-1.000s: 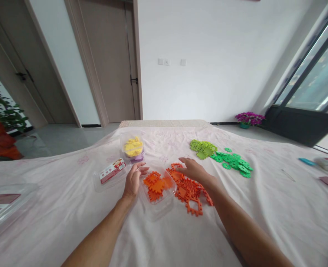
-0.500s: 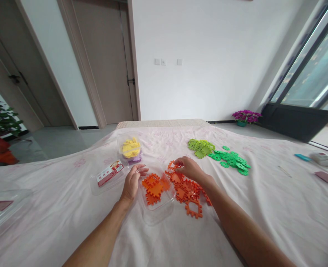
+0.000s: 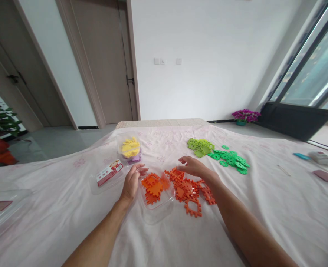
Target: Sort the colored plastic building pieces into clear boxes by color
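My left hand [image 3: 133,180] rests against the left side of a clear plastic container [image 3: 157,217], its fingers stretched out along the far left corner. Several orange interlocking plastic pieces [image 3: 154,189] with notched edges lie inside. To the container's right is a loose pile of red-orange notched pieces [image 3: 184,187], some square with open centres. Over the far right part of that pile hovers my right hand [image 3: 194,167], thumb and fingers apart, with nothing visible between them.
A clear tub of yellow pieces [image 3: 131,147] with purple ones beneath stands at the back left, beside a labelled clear lid [image 3: 110,173]. Yellow-green pieces [image 3: 200,147] and green discs [image 3: 230,159] lie at the back right. Another clear container [image 3: 6,207] is far left.
My right hand has drawn slightly right and its fingers have spread. The red-orange piece by its fingertips now lies lower, among the pile. My left hand stays against the container.
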The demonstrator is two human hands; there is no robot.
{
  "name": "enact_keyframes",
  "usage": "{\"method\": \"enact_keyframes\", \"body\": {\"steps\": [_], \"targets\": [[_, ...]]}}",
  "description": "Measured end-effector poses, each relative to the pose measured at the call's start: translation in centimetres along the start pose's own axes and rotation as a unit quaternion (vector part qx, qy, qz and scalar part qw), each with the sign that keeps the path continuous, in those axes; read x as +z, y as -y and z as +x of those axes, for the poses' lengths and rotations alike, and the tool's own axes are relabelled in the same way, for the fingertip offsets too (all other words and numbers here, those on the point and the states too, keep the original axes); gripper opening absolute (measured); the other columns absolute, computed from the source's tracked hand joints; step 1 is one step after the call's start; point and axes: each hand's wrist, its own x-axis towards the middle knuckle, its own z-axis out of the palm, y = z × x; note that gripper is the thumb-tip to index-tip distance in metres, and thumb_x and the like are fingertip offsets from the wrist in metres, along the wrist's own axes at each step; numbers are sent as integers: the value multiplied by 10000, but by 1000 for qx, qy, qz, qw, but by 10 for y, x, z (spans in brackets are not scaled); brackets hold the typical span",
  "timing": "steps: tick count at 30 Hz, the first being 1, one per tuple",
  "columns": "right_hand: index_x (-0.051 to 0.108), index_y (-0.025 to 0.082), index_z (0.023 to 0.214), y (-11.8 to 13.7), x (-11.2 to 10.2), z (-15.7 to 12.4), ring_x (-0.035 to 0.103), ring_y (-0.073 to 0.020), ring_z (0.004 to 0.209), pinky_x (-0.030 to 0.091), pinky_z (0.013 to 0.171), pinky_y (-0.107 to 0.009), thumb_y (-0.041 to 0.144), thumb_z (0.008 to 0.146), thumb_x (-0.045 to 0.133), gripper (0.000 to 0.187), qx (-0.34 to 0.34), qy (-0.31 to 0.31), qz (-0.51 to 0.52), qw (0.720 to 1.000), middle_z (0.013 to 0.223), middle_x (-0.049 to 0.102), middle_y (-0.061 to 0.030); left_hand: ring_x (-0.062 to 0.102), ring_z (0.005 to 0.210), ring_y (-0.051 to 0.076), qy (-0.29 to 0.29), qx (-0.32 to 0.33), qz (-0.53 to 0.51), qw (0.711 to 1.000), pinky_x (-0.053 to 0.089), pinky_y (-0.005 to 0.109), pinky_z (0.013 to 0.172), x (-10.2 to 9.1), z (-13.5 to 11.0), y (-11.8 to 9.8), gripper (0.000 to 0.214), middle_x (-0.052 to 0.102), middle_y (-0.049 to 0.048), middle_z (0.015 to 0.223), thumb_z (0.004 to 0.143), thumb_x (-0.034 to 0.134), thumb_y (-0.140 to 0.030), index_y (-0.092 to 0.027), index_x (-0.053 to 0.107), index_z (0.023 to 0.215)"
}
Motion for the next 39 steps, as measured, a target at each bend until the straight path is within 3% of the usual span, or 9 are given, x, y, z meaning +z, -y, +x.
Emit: {"method": "enact_keyframes", "body": {"steps": [3, 6, 14, 24, 26, 29, 32, 36, 39], "targets": [[667, 184, 1229, 3, 9, 3, 660, -260, 970, 469, 774, -305, 585, 698, 734, 668, 19, 40, -47, 998, 1119, 713, -105, 671, 921, 239, 4, 2, 7, 1000, 474, 399, 873, -1, 0, 1, 410, 741, 127, 1041, 763, 470, -336, -149, 591, 1108], [703, 179, 1116, 6, 10, 2, 653, -251, 933, 443, 714, -288, 584, 654, 760, 617, 19, 42, -52, 998, 1053, 719, -94, 672, 919, 235, 8, 7, 8, 1000, 469, 400, 884, -1, 0, 1, 401, 739, 126, 1044, 777, 468, -341, -148, 589, 1107], [613, 171, 755, 3, 11, 6, 508, -118, 604, 329, 535, -236, 377, 616, 755, 286, 3, 36, 117, 992, 642, 597, 38, 674, 939, 238, 13, 9, 9, 1000, 464, 397, 889, -1, 1, 2, 399, 741, 126, 1040, 792, 466, -348, -149, 583, 1117], [603, 182, 843, -4, 15, 5, 585, -137, 632, 439, 552, -242, 386, 626, 749, 332, 38, -34, 433, 900, 740, 649, -5, 670, 957, 243, 4, 5, -1, 1000, 470, 391, 883, -1, 1, 1, 397, 744, 128, 1023, 772, 473, -345, -147, 590, 1095], [610, 190, 851, -5, 17, 6, 591, -145, 658, 452, 582, -252, 405, 653, 732, 317, 17, -69, 420, 905, 760, 661, -10, 671, 954, 241, 6, 6, -2, 1000, 471, 387, 881, 0, 1, 1, 399, 743, 127, 1024, 769, 476, -345, -148, 591, 1096], [635, 202, 810, -5, 20, 8, 583, -161, 714, 462, 651, -272, 365, 669, 701, 225, -17, -208, 305, 929, 761, 660, -10, 671, 948, 237, 9, 7, 1, 1000, 472, 385, 881, 0, 1, 2, 403, 742, 124, 1028, 773, 472, -344, -151, 594, 1105], [640, 205, 824, -1, 22, 9, 581, -169, 735, 470, 654, -280, 373, 693, 682, 216, -24, -303, 285, 909, 786, 661, -17, 670, 949, 236, 10, 7, 4, 1000, 473, 386, 881, -1, 1, 3, 398, 740, 125, 1037, 779, 465, -337, -153, 595, 1107], [598, 189, 890, 16, 16, 2, 568, -142, 612, 438, 512, -246, 458, 677, 730, 367, 5, -212, 472, 856, 736, 641, -4, 671, 934, 238, 11, 7, 4, 1000, 472, 390, 878, -1, 0, 3, 396, 739, 126, 1043, 780, 471, -342, -154, 591, 1107], [591, 179, 873, 38, 10, -8, 557, -113, 577, 424, 498, -224, 441, 662, 775, 384, -17, -132, 521, 843, 710, 627, 10, 666, 918, 230, 15, 8, 1, 1000, 469, 384, 876, 1, 0, 3, 384, 739, 120, 1027, 781, 471, -343, -158, 589, 1096]]}}
